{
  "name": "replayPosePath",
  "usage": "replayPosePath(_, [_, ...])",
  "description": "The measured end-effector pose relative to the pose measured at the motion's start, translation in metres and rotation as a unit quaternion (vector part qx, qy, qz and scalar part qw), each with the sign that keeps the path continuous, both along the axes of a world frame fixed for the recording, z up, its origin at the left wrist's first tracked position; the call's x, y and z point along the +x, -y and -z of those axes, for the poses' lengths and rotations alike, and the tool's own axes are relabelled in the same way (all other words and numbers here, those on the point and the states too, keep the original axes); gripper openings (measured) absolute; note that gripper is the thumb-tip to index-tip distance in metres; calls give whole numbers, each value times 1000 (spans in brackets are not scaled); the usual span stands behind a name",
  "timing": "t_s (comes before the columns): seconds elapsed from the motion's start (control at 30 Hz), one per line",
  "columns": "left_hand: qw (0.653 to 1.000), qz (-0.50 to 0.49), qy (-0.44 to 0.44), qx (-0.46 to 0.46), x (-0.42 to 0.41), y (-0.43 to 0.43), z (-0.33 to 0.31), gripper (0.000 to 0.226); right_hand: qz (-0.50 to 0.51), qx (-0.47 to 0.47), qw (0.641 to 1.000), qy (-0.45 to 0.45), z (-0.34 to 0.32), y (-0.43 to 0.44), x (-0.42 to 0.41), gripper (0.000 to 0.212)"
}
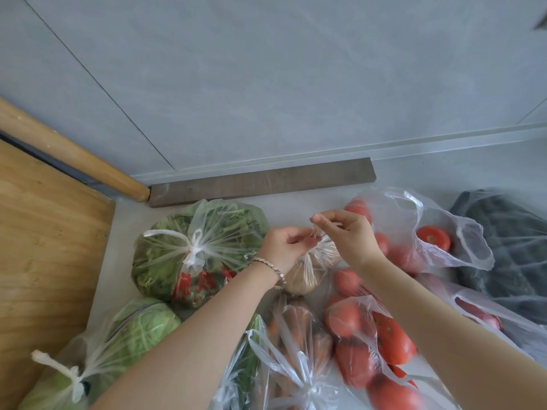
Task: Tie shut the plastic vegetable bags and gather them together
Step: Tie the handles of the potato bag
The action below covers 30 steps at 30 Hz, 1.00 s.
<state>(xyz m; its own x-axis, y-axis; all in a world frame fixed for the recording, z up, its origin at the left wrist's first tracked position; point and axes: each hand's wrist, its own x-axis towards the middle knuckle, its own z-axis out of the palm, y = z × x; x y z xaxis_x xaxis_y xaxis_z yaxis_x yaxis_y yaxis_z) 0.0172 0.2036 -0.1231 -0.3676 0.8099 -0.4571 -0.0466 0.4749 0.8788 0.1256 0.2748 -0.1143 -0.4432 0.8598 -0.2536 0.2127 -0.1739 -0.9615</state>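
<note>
Both hands met over a small bag (310,267) in the middle of the floor (296,199), among the other bags. The left hand (284,247) was curled at the bag's gathered neck, fingers pinched on the plastic there. The right hand (346,232) sat just beside it and slightly higher, thumb and forefinger closed on a thin strip of handle drawn up and toward the left. The bag lay directly below the hands, its neck pointing up into them, so the knot could be pulled tight between the two; the left hand was nearer the neck.

What the small bag held was hard to make out: something pale brown and rounded, mostly hidden by the left wrist and its bracelet (272,269). Whether a knot was already formed could not be told through the fingers.

Left of it, the greens bag (195,255) and cabbage bag (118,344) were tied. The carrot bag (296,350) showed a knot near the bottom edge. To the right, one tomato bag (414,232) gaped open, another (373,335) lay nearer, cut off below. A dark bag (503,241) ran off the right edge, its contents unclear.
</note>
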Motion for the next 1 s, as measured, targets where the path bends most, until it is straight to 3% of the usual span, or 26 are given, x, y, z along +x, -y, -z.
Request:
replayPosePath(0.17, [994, -102, -26, -20, -5, -12, 1, 21, 22, -36, 999, -9, 22, 6, 3, 12])
replayPosePath(0.33, [994, -98, -45, -7, -9, -9, 5, 10, -63, 24, 995, 77, 40, 20, -1, 20])
replayPosePath(0.47, [994, -103, -38, -7, -10, -7, 6, 7, -68, 49, 992, 90, 43, 19, -6, 11])
replayPosePath(0.67, [987, -155, -35, -5, -7, -2, 6, 6, -88, 103, 978, 161, 46, 19, -18, 16])
replayPosePath(0.73, [983, -175, -57, 14, -8, -1, 2, 12, -68, 76, 980, 173, 49, 19, -20, 19])
replayPosePath(0.8, [983, -162, -75, 41, -9, 0, -4, 15, -65, 42, 983, 167, 50, 19, -21, 20])
replayPosePath(0.87, [986, -114, -116, 50, -7, -2, -9, 5, -70, 10, 985, 155, 51, 20, -21, 18])
replayPosePath(1.0, [982, -53, -171, 55, -8, -7, -11, 12, -72, -9, 988, 138, 52, 21, -19, 15])
